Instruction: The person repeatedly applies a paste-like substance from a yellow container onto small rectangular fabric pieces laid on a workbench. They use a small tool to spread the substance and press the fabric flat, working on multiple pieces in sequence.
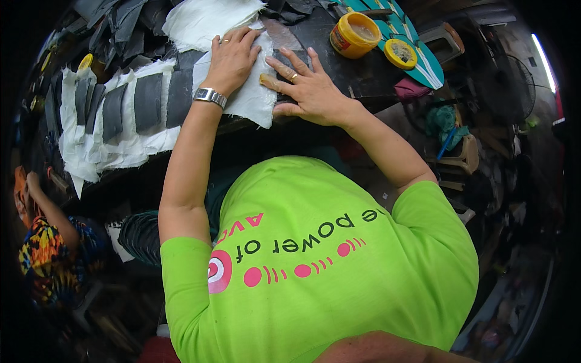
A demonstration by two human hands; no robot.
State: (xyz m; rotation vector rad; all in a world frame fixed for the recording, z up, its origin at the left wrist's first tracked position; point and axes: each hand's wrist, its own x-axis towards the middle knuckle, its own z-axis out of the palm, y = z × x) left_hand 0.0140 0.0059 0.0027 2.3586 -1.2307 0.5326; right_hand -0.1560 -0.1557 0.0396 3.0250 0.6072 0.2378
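Note:
My left hand (233,60) lies flat, fingers stretched forward, pressing on a frayed piece of white cloth (251,109) on the dark worktable. A silver wristwatch (210,97) is on that wrist. Close by, my right hand (315,91) has its fingers spread over the cloth's right edge and a dark piece (283,60) there. One of its fingers bears a yellowish covering. Neither hand grips anything. To the left, black rectangular pieces (148,103) lie in a row on another strip of white cloth (136,154). More white cloth (206,24) lies beyond my left hand.
An open yellow jar (354,37) with pale contents stands to the right, beside a yellow lid (400,54) and teal flat pieces (431,71). Dark scraps (124,27) heap at far left. Lower left, another person (54,248) holds something orange. A fan (514,88) stands at right.

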